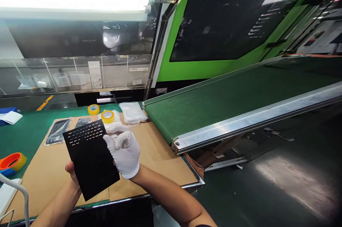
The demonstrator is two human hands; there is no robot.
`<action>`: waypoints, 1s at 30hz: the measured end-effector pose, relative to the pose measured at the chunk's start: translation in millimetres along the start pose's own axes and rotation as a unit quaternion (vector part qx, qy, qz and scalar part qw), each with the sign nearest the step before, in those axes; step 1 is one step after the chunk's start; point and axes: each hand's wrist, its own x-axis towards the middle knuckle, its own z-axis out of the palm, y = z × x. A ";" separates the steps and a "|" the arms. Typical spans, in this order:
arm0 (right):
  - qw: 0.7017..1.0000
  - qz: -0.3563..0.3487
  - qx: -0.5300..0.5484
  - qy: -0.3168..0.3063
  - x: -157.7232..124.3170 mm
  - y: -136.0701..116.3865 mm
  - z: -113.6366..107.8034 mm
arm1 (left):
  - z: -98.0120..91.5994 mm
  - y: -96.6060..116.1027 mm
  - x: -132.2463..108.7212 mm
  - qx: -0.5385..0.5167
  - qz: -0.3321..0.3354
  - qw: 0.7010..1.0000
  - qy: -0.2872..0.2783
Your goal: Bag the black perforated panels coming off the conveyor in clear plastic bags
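Note:
I hold a flat black plastic panel (89, 156) with rows of small slots near its top edge, tilted above the cardboard sheet (157, 156) on the workbench. My bare left hand (71, 173) grips the panel from underneath at its lower left; only the thumb and part of the palm show. My right hand (124, 150), in a white glove, is closed on the panel's right edge, with the thumb across its front face.
Two yellow tape rolls (107, 116) and a stack of clear bags (133, 112) lie at the back of the cardboard. Bagged black parts (57, 131) lie at the left. An orange tape dispenser (12, 161) sits at the far left. A green conveyor belt (227, 95) runs off to the right.

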 end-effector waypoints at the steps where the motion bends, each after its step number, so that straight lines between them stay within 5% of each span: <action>1: 1.000 -0.019 0.004 0.009 -0.2 0.3 0.0 | 0.2 -0.2 0.2 -0.002 0.002 1.000 -0.004; 10: 0.997 -0.065 -0.011 0.026 1.2 -3.0 -0.7 | -5.4 1.1 -2.2 -0.025 0.002 1.000 -0.017; 20: 0.999 -0.004 0.020 0.029 -2.3 6.2 -1.0 | -14.7 1.2 -3.9 0.031 0.018 0.997 0.072; 30: 1.000 0.005 0.006 0.024 -0.1 -4.1 -2.9 | -4.8 1.2 -0.9 0.007 0.002 1.000 0.000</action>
